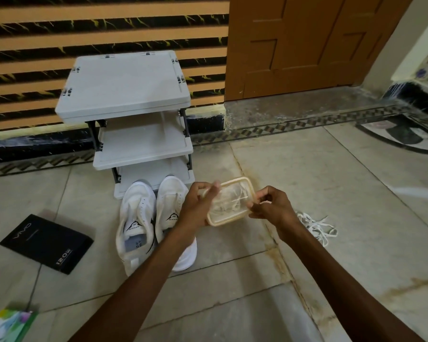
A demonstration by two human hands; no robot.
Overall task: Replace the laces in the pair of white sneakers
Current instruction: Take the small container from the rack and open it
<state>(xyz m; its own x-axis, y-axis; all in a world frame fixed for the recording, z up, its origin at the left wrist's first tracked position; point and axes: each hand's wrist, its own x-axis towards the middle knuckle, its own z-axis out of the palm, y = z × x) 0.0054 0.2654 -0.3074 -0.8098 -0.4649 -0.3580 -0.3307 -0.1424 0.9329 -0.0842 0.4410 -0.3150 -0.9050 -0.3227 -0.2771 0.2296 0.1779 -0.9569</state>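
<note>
The sneakers (137, 223) are white with black trim and a black triangle on each tongue. The container (235, 180) is clear with a cream rim; the loose laces (315, 228) are white. The floor (331, 193) is pale beige tile with a dark diamond-patterned border. The rack (124, 82) is light grey on black posts. The wall (109, 28) has orange and black stripes, the black veined yellow. The door (307, 45) is orange-brown, the box (46, 243) black with pale lettering

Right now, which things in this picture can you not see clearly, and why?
Head view only.
- the container: cloudy plastic and blur hide what the pale strands inside are.
- the sneaker nearer the container: the left hand and forearm cover its near side.
- the green packet: cut off by the bottom-left edge; print unreadable.
</note>
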